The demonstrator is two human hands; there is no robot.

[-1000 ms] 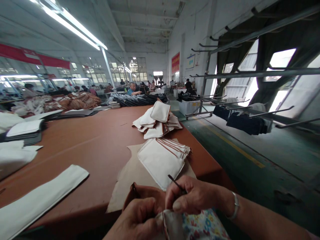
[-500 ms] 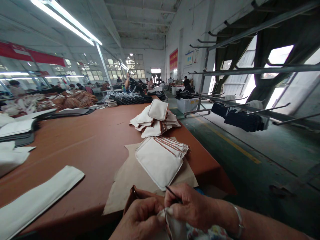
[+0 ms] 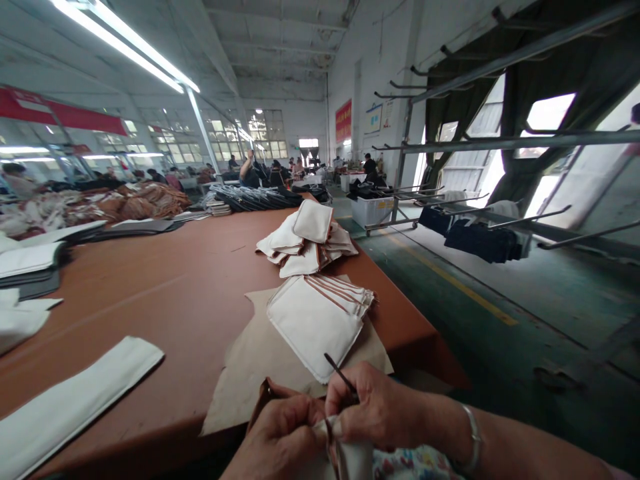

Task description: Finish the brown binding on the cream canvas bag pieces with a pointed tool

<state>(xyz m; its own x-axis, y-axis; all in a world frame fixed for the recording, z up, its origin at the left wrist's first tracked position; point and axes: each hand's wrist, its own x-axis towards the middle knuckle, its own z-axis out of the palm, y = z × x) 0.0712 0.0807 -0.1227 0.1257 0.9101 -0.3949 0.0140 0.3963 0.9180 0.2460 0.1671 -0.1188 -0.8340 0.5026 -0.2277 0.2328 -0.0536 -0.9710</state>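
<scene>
At the bottom centre, my left hand (image 3: 285,433) pinches the edge of a white fabric piece with a brown border (image 3: 355,459). My right hand (image 3: 367,407) grips the same piece close beside it, and a thin dark tool (image 3: 339,373) sticks up from between its fingers. Brown material (image 3: 267,393) shows behind my left hand. Just beyond my hands, a fanned stack of white square pieces with brown edges (image 3: 313,323) lies on a tan sheet (image 3: 233,373). Behind it is a looser pile of similar pieces (image 3: 313,223).
The brown table (image 3: 190,287) carries a long white strip (image 3: 85,400) at the left front and white and grey stacks (image 3: 30,260) at its left edge. A metal rack (image 3: 500,143) stands at the right, near a white bin (image 3: 373,210). People sit far back.
The dark tool has risen and shows more of its length above my right hand. Both hands still grip the fabric. The view has shifted slightly.
</scene>
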